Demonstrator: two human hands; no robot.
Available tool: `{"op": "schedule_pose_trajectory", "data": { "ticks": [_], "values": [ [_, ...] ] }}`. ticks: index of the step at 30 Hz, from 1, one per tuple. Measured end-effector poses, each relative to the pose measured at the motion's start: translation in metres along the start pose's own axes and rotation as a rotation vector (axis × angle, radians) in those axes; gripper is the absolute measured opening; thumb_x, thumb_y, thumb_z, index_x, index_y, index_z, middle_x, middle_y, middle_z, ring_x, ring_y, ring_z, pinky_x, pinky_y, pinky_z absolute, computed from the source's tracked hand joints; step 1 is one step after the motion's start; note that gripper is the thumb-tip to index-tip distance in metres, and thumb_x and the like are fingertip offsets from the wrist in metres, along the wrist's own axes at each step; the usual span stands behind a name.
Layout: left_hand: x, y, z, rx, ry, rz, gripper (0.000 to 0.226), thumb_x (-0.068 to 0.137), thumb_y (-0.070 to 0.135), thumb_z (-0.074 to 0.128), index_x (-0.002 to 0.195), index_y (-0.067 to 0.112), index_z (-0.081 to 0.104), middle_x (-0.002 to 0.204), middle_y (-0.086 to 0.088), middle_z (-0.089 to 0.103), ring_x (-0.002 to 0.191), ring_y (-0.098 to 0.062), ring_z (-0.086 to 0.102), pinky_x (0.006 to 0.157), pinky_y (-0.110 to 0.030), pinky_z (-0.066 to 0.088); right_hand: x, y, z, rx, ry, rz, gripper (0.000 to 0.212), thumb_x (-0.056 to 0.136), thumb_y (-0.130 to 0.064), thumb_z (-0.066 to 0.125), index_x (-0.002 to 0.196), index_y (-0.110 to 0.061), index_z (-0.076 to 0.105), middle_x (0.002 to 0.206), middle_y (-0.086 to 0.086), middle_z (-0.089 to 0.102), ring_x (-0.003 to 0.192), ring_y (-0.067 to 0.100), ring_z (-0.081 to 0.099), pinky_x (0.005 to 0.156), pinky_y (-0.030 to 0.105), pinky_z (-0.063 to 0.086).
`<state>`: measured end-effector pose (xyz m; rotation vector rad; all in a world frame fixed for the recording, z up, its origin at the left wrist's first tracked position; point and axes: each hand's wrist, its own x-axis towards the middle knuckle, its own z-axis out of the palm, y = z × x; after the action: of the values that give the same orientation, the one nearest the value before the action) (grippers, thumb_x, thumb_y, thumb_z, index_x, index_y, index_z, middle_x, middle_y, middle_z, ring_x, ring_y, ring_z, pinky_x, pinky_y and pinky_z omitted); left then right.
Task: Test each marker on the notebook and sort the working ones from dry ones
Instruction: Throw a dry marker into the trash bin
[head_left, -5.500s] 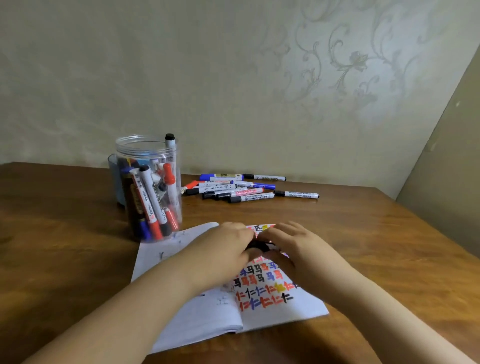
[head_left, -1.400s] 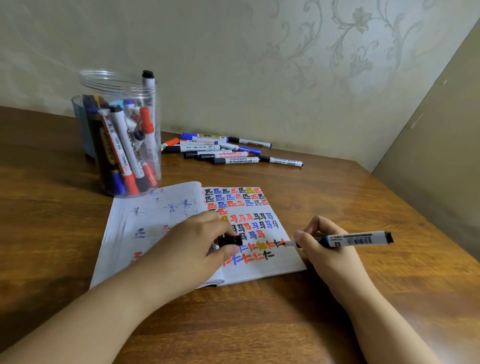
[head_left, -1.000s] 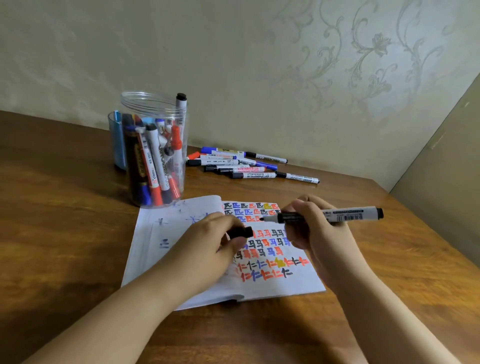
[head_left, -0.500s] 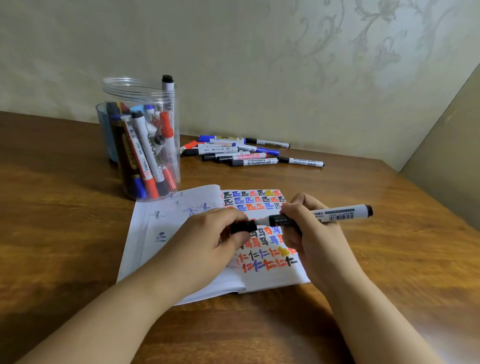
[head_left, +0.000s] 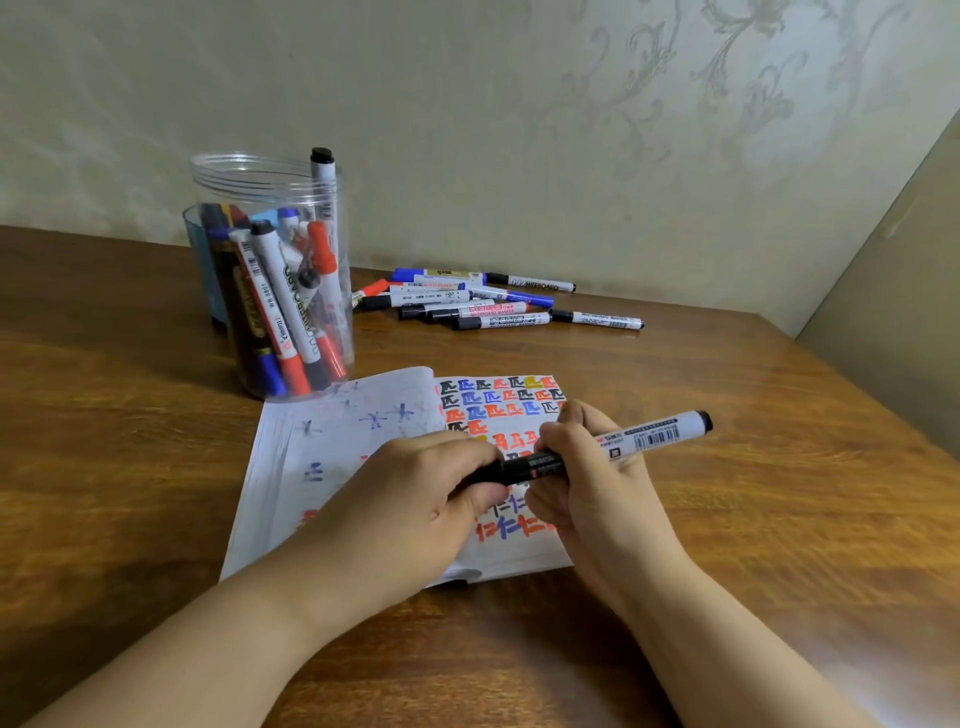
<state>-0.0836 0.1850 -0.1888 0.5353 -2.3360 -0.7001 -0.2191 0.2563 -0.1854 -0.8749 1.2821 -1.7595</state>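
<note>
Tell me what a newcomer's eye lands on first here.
First the two hands meeting over the open notebook: the left hand grips the black cap end and the right hand holds the barrel of a black marker. Next comes the notebook's right page, crowded with red, blue and black marks. Behind stands a clear jar full of markers, with loose markers lying near the wall.

Left hand (head_left: 421, 499) curled with thumb pressed forward, right hand (head_left: 587, 478) fisted beside it, knuckles nearly touching, both forearms extended from the near edge.
</note>
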Motion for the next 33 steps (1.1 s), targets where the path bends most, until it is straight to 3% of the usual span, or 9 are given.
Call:
{"op": "schedule_pose_trajectory", "data": {
  "ticks": [6, 9, 11, 13, 15, 18, 23, 27, 33],
  "values": [
    [0.0, 0.0, 0.002, 0.065, 0.004, 0.004, 0.025, 0.087, 0.025, 0.059, 0.111, 0.02, 0.064, 0.103, 0.013, 0.062, 0.081, 0.014, 0.048, 0.076, -0.002, 0.039, 0.0, 0.0, 0.003, 0.033, 0.021, 0.019, 0.033, 0.091, 0.0, 0.044, 0.063, -0.013, 0.032, 0.054, 0.004, 0.027, 0.04, 0.009, 0.023, 0.039, 0.019, 0.025],
    [0.004, 0.003, -0.002, 0.104, 0.047, -0.036, 0.026, 0.089, 0.026, 0.055, 0.114, 0.022, 0.059, 0.106, 0.014, 0.057, 0.092, 0.006, 0.051, 0.076, -0.004, 0.041, 0.001, -0.004, 0.004, 0.054, -0.014, 0.068, 0.021, 0.085, -0.019, 0.06, 0.073, -0.013, 0.043, 0.054, 0.001, 0.032, 0.042, 0.007, 0.024, 0.04, 0.017, 0.024],
    [0.009, 0.005, -0.014, 0.137, 0.07, -0.062, 0.023, 0.09, 0.025, 0.053, 0.113, 0.024, 0.058, 0.106, 0.014, 0.055, 0.099, 0.001, 0.05, 0.077, -0.01, 0.041, 0.0, -0.013, 0.007, 0.076, -0.038, 0.073, 0.03, 0.07, -0.036, 0.067, 0.079, -0.013, 0.05, 0.053, -0.002, 0.033, 0.045, 0.007, 0.026, 0.042, 0.017, 0.026],
    [0.007, 0.007, -0.035, 0.169, 0.127, -0.068, 0.021, 0.09, 0.024, 0.054, 0.109, 0.024, 0.06, 0.101, 0.015, 0.052, 0.096, 0.001, 0.049, 0.079, -0.015, 0.041, -0.002, -0.025, 0.01, 0.088, -0.032, 0.06, 0.04, 0.065, -0.044, 0.064, 0.086, -0.011, 0.057, 0.052, -0.002, 0.04, 0.045, 0.007, 0.032, 0.046, 0.018, 0.028],
    [-0.009, 0.008, -0.063, 0.223, 0.208, -0.111, 0.022, 0.089, 0.023, 0.055, 0.11, 0.025, 0.061, 0.1, 0.017, 0.051, 0.095, 0.001, 0.05, 0.076, -0.011, 0.04, -0.004, -0.037, 0.016, 0.071, -0.061, 0.036, 0.036, 0.07, -0.045, 0.058, 0.086, -0.014, 0.065, 0.054, 0.003, 0.049, 0.046, 0.009, 0.04, 0.05, 0.022, 0.034],
    [-0.061, 0.013, -0.108, 0.321, 0.324, -0.183, 0.022, 0.087, 0.021, 0.056, 0.108, 0.029, 0.061, 0.093, 0.021, 0.05, 0.088, 0.001, 0.052, 0.065, -0.007, 0.04, -0.013, -0.048, 0.045, 0.041, -0.224, 0.006, 0.03, 0.075, -0.038, 0.054, 0.077, -0.014, 0.072, 0.06, 0.008, 0.054, 0.051, 0.012, 0.047, 0.052, 0.024, 0.041],
    [-0.194, 0.027, -0.168, 0.52, 0.475, -0.323, 0.016, 0.087, 0.024, 0.056, 0.101, 0.03, 0.061, 0.088, 0.016, 0.054, 0.082, 0.003, 0.052, 0.067, -0.002, 0.036, -0.065, -0.029, 0.142, -0.215, -0.677, -0.043, 0.032, 0.077, -0.036, 0.051, 0.086, -0.016, 0.074, 0.068, 0.01, 0.066, 0.053, 0.012, 0.053, 0.051, 0.019, 0.045],
    [-0.325, 0.035, -0.197, 0.604, 0.602, -0.587, 0.024, 0.088, 0.03, 0.057, 0.111, 0.034, 0.059, 0.099, 0.019, 0.058, 0.087, 0.006, 0.052, 0.068, -0.003, 0.037, -0.127, 0.027, 0.235, -0.276, -0.974, -0.012, 0.025, 0.089, -0.026, 0.049, 0.095, -0.008, 0.066, 0.067, 0.006, 0.066, 0.052, 0.011, 0.051, 0.049, 0.018, 0.042],
    [-0.515, 0.037, -0.214, 0.61, 0.826, -1.07, 0.034, 0.087, 0.025, 0.058, 0.116, 0.039, 0.049, 0.088, 0.016, 0.054, 0.081, 0.0, 0.054, 0.066, -0.01, 0.039, -0.229, 0.138, 0.354, -0.324, -1.148, 0.155, 0.02, 0.097, -0.013, 0.046, 0.096, -0.005, 0.064, 0.061, 0.003, 0.063, 0.047, 0.008, 0.048, 0.044, 0.017, 0.037]
  ]
}}
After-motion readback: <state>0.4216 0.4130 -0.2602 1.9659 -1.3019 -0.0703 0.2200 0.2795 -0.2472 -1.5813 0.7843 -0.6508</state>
